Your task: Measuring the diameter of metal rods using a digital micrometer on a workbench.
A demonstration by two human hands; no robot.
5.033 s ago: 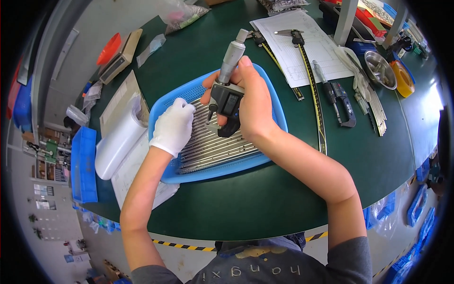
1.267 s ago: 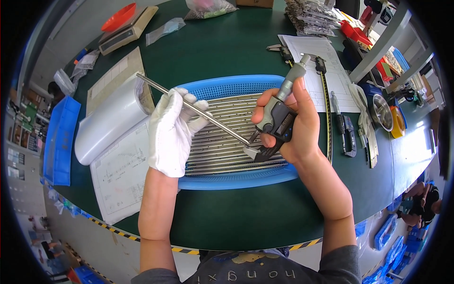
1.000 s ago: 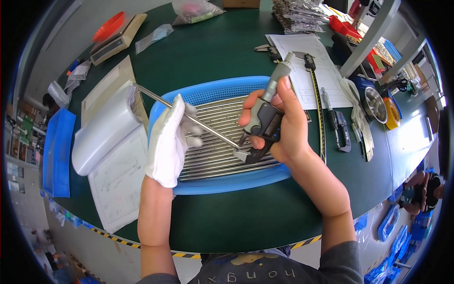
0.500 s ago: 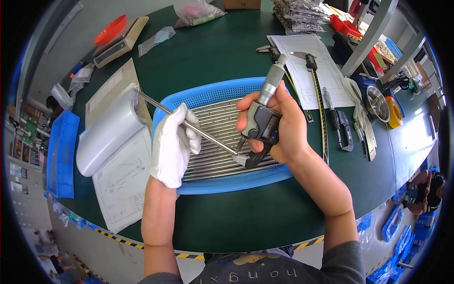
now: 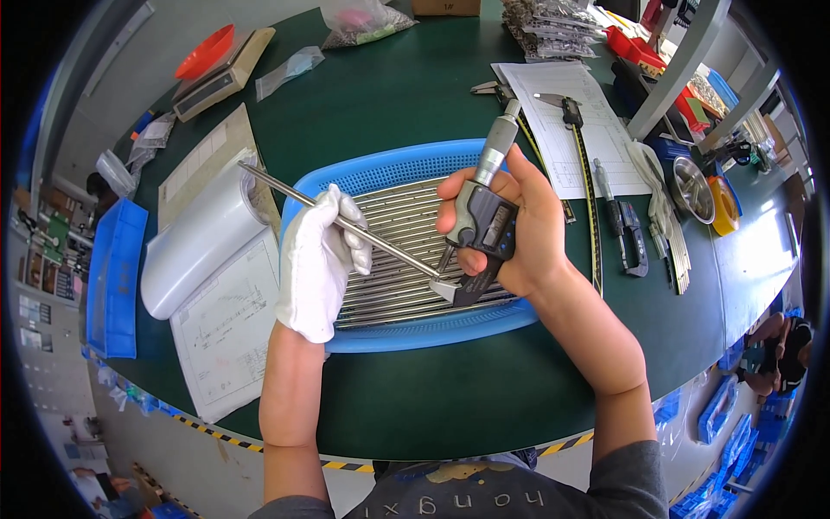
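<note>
Steel rod [image 5: 346,222] pinched in gloved left hand [image 5: 318,264], slanting above blue tray [image 5: 380,166] of rods on green tabletop [image 5: 389,86]. Far tip seated in digital micrometer [image 5: 481,229]; right hand [image 5: 519,229] grip closed around its body.

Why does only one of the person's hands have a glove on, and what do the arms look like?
The pictures do not show why. The left hand wears a white fabric glove that ends at the wrist, and the forearm below it is bare. The right hand has no glove at all. A dark grey sleeve covers the right upper arm, with a similar one low on the left. No watch or rings are visible.
</note>
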